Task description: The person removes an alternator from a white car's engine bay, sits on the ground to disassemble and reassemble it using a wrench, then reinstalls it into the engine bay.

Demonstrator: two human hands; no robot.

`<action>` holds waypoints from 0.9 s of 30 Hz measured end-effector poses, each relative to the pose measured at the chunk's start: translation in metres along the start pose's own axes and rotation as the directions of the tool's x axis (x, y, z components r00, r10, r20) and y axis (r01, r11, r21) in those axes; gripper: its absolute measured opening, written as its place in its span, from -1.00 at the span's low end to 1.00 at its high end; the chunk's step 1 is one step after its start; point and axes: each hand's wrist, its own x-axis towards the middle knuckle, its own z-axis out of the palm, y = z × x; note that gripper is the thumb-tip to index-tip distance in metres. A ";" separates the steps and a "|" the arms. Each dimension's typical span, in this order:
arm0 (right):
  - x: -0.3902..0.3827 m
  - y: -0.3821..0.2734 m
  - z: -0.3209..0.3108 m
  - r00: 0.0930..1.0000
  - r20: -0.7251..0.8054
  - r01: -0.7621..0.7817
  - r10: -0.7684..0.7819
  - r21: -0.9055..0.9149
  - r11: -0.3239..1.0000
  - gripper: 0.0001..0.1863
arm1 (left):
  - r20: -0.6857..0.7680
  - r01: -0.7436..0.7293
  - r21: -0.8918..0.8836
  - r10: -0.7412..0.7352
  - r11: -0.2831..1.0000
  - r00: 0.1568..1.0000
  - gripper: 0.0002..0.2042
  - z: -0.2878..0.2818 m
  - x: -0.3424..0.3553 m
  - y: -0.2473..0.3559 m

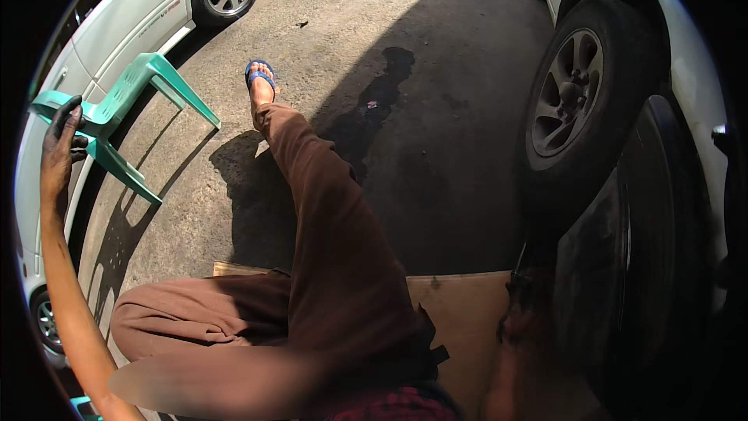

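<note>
My left hand [61,140], its fingers blackened and bent but apart, is raised at the far left in front of a green plastic chair [125,97]. I see nothing held in it; whether it touches the chair I cannot tell. Low on the right, in shade, my right hand [513,316] is closed around a thin-shafted tool [522,256] that looks like a screwdriver. The shaft points up toward the front wheel [569,93] of a white vehicle [697,54]. Deep shadow hides most of the right fingers and the tool's handle.
I sit on a flat brown sheet [460,296], one brown-trousered leg [335,218] stretched ahead, the other bent. A large dark round part [639,249] stands close on my right. Another white car [117,23] is beyond the chair. A dark wet stain [386,82] marks the ground.
</note>
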 end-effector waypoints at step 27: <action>0.474 -0.115 0.630 0.557 0.757 -0.466 0.343 -0.057 0.883 -0.66 | 0.546 0.608 -0.794 0.428 -0.010 0.720 -0.42 0.355 0.234 0.111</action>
